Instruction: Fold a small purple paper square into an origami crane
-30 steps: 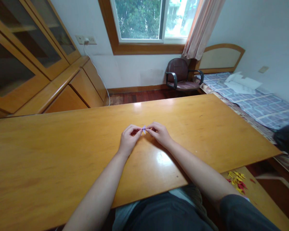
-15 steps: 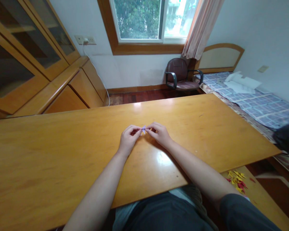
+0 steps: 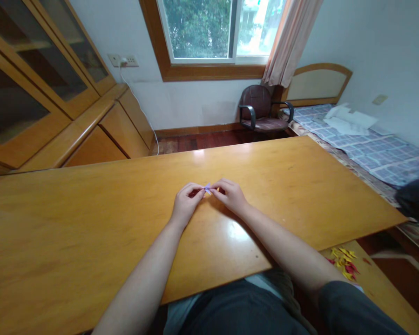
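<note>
A small purple piece of origami paper [image 3: 207,188], folded with pointed flaps like a crane, is held just above the table between my two hands. My left hand [image 3: 188,200] pinches its left end between thumb and forefinger. On the opposite end, my right hand [image 3: 229,194] has a like pinch, thumb and forefinger together. Both wrists are low over the wooden table [image 3: 91,223]. The paper is too small to make out its exact folds, and fingertips cover its ends.
Several yellow and red folded papers [image 3: 344,263] lie in a pile on a lower wooden surface [image 3: 387,288] at my right. Beyond the table stand a brown armchair [image 3: 256,104] and a bed [image 3: 373,144]. A glass-door cabinet [image 3: 70,116] is at the left.
The pinched purple paper has turned slightly between my fingertips. Both hands stay in nearly the same place, and the view has shifted very little.
</note>
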### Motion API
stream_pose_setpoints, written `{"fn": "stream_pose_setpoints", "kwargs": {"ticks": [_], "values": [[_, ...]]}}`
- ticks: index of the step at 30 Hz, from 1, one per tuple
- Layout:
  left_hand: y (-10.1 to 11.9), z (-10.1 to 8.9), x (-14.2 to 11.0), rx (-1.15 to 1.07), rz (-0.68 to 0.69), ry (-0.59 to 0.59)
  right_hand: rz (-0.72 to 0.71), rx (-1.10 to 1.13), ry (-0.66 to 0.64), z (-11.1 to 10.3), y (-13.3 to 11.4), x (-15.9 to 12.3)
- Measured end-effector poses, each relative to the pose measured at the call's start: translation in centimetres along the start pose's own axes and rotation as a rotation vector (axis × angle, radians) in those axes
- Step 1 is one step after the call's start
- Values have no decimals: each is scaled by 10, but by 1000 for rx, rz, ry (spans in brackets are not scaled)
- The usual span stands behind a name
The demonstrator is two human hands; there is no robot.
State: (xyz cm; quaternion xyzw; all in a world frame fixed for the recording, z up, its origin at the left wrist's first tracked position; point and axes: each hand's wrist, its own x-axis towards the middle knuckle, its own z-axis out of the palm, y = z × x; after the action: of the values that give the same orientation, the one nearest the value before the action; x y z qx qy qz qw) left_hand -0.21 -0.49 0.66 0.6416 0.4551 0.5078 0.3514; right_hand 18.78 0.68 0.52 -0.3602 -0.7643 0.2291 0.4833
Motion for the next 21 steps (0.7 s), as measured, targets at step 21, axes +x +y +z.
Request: {"fn": "stream_pose_setpoints", "kwargs": {"ticks": [21], "values": [[-3,3,-1,-119,-75,6,-19,-83,10,2,-2,-3]]}}
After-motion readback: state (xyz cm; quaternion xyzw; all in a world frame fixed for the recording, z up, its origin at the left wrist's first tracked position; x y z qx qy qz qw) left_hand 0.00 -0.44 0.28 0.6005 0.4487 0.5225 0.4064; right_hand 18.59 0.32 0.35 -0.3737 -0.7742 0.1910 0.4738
